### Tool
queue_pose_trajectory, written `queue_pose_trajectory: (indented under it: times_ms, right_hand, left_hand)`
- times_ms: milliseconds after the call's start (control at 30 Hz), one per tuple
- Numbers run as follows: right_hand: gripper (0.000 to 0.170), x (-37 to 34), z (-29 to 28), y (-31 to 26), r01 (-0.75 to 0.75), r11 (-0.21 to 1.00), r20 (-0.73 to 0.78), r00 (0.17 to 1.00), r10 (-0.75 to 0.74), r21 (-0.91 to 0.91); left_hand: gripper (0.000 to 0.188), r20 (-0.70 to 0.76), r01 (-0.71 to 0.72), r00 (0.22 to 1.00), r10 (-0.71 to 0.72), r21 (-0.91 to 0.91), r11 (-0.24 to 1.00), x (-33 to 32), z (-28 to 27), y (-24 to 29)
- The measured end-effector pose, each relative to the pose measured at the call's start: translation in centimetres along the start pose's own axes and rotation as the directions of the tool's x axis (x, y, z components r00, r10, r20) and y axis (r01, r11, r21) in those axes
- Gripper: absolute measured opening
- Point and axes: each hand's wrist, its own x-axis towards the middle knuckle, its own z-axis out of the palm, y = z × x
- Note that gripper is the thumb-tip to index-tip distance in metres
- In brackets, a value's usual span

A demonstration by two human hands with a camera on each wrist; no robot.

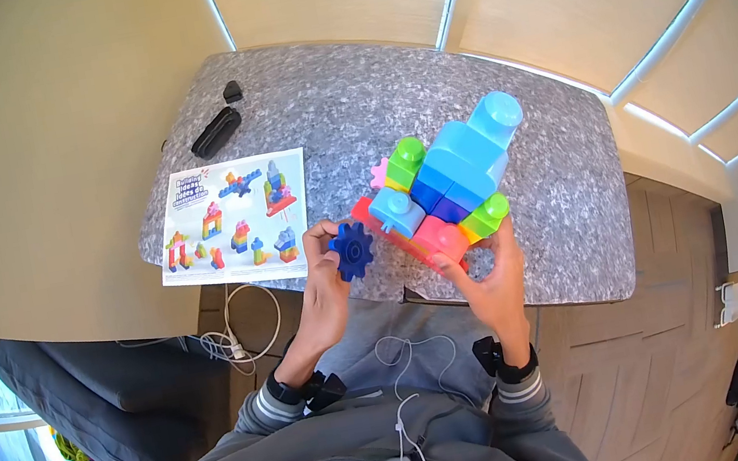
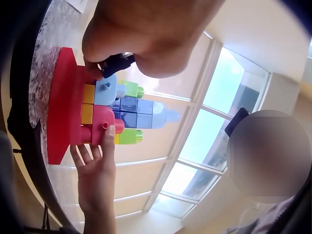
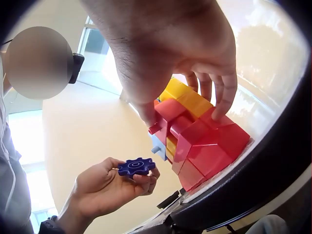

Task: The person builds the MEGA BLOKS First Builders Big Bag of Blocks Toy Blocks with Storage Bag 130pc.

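My left hand (image 1: 325, 292) pinches a dark blue toy gear (image 1: 354, 251) by its edge, just left of a toy block build. That build stands on a red base (image 2: 61, 109). It has a light blue block (image 1: 396, 213) with a side peg, a red block (image 1: 440, 236) with a similar peg, yellow blocks (image 2: 87, 105), green blocks (image 1: 406, 162) and a tall light blue stack (image 1: 464, 156) over dark blue blocks. A pink gear (image 1: 379, 173) shows on its far left side. My right hand (image 1: 493, 283) grips the build's right side, thumb on the red block.
A printed building-ideas sheet (image 1: 236, 221) lies on the left of the grey speckled table (image 1: 559, 199). Behind it are a black case (image 1: 217, 133) and a small black object (image 1: 233, 91). A white cable (image 1: 231, 341) hangs beyond the table's left front edge.
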Motion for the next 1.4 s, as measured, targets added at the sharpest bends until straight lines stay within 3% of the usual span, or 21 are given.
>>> queue_pose_trajectory:
  times_ms: [167,267,333,467,533,567,633,767,933,1033,1167,1233,1400]
  right_hand:
    - [0.074,-0.8,-0.4,0.0,-0.038,0.999,0.018,0.999,0.039,-0.025]
    - [0.075,-0.8,-0.6,-0.3,0.08,0.989,0.046,0.996,-0.075,-0.121]
    - [0.081,-0.8,-0.6,0.2,0.163,0.97,0.108,0.983,-0.145,-0.178]
    - [0.089,-0.9,-1.0,1.4,0.126,0.988,0.128,0.985,-0.114,-0.092]
    - [0.098,-0.4,-1.5,1.2,-0.071,0.993,0.282,0.959,0.041,0.097]
    - [0.098,-0.3,-1.3,1.0,-0.072,0.993,0.28,0.959,0.043,0.097]
    - [0.1,-0.2,-0.5,0.7,-0.022,0.959,0.236,0.971,-0.047,0.283]
    - [0.089,0.5,-0.6,-0.1,-0.039,0.972,0.284,0.958,-0.029,0.232]
    - [0.075,0.5,-0.4,0.3,-0.012,0.973,0.301,0.952,-0.059,0.229]
    - [0.075,0.6,-0.2,0.2,-0.014,0.966,0.299,0.952,-0.066,0.259]
    - [0.073,0.4,0.0,-0.2,-0.036,0.958,0.269,0.962,-0.043,0.284]
    - [0.074,0.4,-0.1,0.1,-0.019,0.966,0.291,0.955,-0.059,0.258]
    - [0.074,0.5,-0.2,-0.4,0.017,0.971,0.271,0.959,-0.084,0.24]
  left_hand:
    - [0.04,0.043,-0.004,0.999,0.015,-0.234,0.972,0.7,1.2,-0.1]
    - [0.045,0.002,-0.02,1.0,0.021,-0.255,0.967,0.3,2.2,1.0]
    - [0.047,0.033,-0.048,0.998,0.056,-0.202,0.978,0.2,2.5,1.5]
    - [0.047,0.079,-0.025,0.996,0.042,-0.199,0.98,0.0,2.3,2.4]
    - [0.049,0.124,-0.032,0.991,0.049,-0.134,0.991,0.0,2.1,2.6]
    - [0.049,0.126,-0.03,0.991,0.047,-0.133,0.991,0.0,2.2,2.6]
    - [0.051,0.104,-0.021,0.994,0.038,-0.159,0.987,0.0,2.3,2.6]
    - [0.055,0.08,0.006,0.997,0.006,-0.148,0.989,0.1,2.3,2.6]
    - [0.055,0.056,-0.146,0.988,0.147,-0.024,0.989,0.4,2.5,2.3]
    - [0.061,0.009,-0.242,0.97,0.242,0.085,0.966,0.9,2.0,0.8]
    - [0.066,-0.042,-0.23,0.971,0.237,0.129,0.965,0.6,2.5,1.0]
    - [0.066,-0.075,-0.246,0.96,0.271,0.24,0.939,0.5,2.8,1.1]
    - [0.064,-0.058,-0.25,0.959,0.277,0.282,0.926,0.8,2.8,1.2]
